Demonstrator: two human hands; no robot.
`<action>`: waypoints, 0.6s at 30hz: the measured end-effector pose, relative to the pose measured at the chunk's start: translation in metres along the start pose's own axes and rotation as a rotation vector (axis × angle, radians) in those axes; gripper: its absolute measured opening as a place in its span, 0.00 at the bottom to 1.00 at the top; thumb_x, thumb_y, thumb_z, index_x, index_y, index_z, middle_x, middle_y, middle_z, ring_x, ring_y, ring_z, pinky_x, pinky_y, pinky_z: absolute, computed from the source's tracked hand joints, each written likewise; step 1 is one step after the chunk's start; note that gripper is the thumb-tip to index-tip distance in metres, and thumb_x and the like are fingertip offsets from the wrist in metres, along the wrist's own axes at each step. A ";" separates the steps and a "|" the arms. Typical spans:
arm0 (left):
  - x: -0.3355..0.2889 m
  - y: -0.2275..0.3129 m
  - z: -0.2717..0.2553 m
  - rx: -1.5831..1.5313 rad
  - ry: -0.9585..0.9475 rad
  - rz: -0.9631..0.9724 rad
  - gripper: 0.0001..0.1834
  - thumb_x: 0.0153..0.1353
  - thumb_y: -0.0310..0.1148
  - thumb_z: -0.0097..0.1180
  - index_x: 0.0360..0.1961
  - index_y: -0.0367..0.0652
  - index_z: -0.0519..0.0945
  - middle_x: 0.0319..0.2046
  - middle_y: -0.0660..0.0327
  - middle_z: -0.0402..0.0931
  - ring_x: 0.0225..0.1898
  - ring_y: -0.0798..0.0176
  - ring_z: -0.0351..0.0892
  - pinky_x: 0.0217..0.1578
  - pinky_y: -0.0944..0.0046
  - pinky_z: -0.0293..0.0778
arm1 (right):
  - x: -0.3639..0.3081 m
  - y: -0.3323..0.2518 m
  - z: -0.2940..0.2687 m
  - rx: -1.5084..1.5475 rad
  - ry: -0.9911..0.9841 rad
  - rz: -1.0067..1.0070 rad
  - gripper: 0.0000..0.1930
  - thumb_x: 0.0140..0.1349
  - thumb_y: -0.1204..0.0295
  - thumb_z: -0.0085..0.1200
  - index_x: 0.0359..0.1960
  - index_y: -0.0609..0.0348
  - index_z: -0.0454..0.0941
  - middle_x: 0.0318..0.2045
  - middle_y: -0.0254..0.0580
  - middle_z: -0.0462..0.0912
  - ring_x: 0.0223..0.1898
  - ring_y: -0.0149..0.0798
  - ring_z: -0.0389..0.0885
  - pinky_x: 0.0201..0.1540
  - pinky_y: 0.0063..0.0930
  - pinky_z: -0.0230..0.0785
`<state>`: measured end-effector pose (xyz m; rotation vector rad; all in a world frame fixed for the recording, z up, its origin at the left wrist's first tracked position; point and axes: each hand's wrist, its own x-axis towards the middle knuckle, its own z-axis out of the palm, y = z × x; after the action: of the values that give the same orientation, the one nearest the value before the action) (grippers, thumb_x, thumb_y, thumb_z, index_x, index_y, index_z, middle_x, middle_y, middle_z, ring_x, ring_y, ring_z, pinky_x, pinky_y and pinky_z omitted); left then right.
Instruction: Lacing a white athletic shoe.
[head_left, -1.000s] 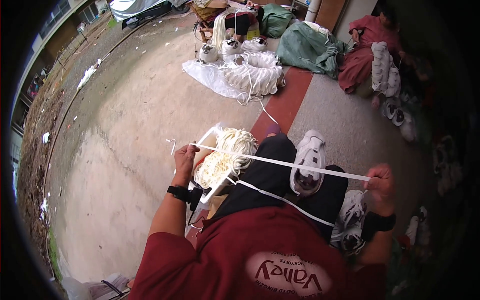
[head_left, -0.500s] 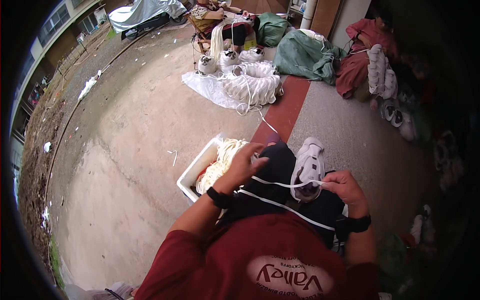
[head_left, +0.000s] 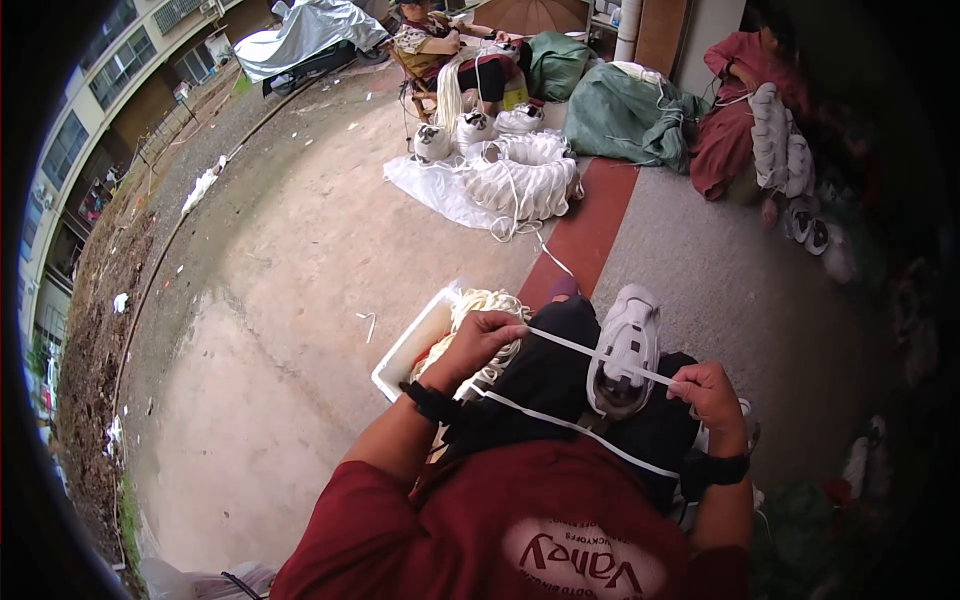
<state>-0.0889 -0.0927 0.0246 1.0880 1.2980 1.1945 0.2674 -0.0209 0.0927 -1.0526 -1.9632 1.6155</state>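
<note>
A white shoelace [head_left: 570,344] is stretched between my two hands, sloping down from left to right. My left hand [head_left: 488,342] pinches one part of it above my knee, beside the tub. My right hand [head_left: 708,392] pinches the other part on the right. Behind the lace a white shoe [head_left: 628,335] rests on my lap between my legs, its dark opening toward me. Another length of white lace [head_left: 570,425] lies across my thighs below. To the left stands a white tub [head_left: 412,345] holding many cream laces [head_left: 490,310].
Ahead, a ring of white shoes [head_left: 525,180] lies on plastic sheeting near green sacks [head_left: 630,115]. A seated person [head_left: 440,45] works at the far side; another person [head_left: 740,110] in red sits at the right with shoes. A scrap of lace [head_left: 369,325] is on the concrete.
My left hand, formerly with fingers apart, now pinches the lace. The slack lace has been pulled straight. The whole view has shifted slightly.
</note>
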 end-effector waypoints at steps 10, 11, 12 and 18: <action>0.000 -0.035 -0.051 1.070 0.468 -0.167 0.08 0.47 0.31 0.59 0.25 0.37 0.80 0.28 0.48 0.76 0.32 0.44 0.75 0.35 0.48 0.71 | 0.000 0.016 -0.013 0.116 0.095 0.067 0.08 0.52 0.73 0.54 0.20 0.63 0.77 0.14 0.25 0.69 0.19 0.20 0.63 0.22 0.17 0.53; 0.003 -0.029 -0.035 1.192 0.404 -0.035 0.10 0.45 0.32 0.61 0.27 0.37 0.79 0.33 0.48 0.75 0.38 0.47 0.74 0.36 0.50 0.71 | 0.002 0.015 -0.012 0.113 0.095 0.065 0.08 0.52 0.73 0.54 0.20 0.63 0.77 0.14 0.25 0.69 0.19 0.20 0.63 0.22 0.17 0.53; 0.012 -0.021 -0.014 1.139 0.357 0.109 0.17 0.48 0.34 0.62 0.38 0.37 0.78 0.40 0.48 0.73 0.42 0.47 0.73 0.43 0.55 0.70 | 0.006 0.014 -0.008 0.091 0.056 0.084 0.07 0.52 0.73 0.54 0.20 0.63 0.77 0.14 0.25 0.69 0.18 0.19 0.62 0.22 0.17 0.52; 0.030 0.037 0.128 0.335 -0.452 0.586 0.26 0.62 0.45 0.48 0.50 0.31 0.68 0.42 0.44 0.71 0.45 0.45 0.72 0.45 0.56 0.69 | 0.037 0.011 0.029 -0.143 -0.059 0.062 0.09 0.53 0.71 0.55 0.25 0.68 0.77 0.15 0.32 0.74 0.21 0.22 0.68 0.24 0.21 0.61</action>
<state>0.0355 -0.0495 0.0601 1.9500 0.8594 1.0605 0.2265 -0.0122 0.0689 -1.1420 -2.1318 1.5733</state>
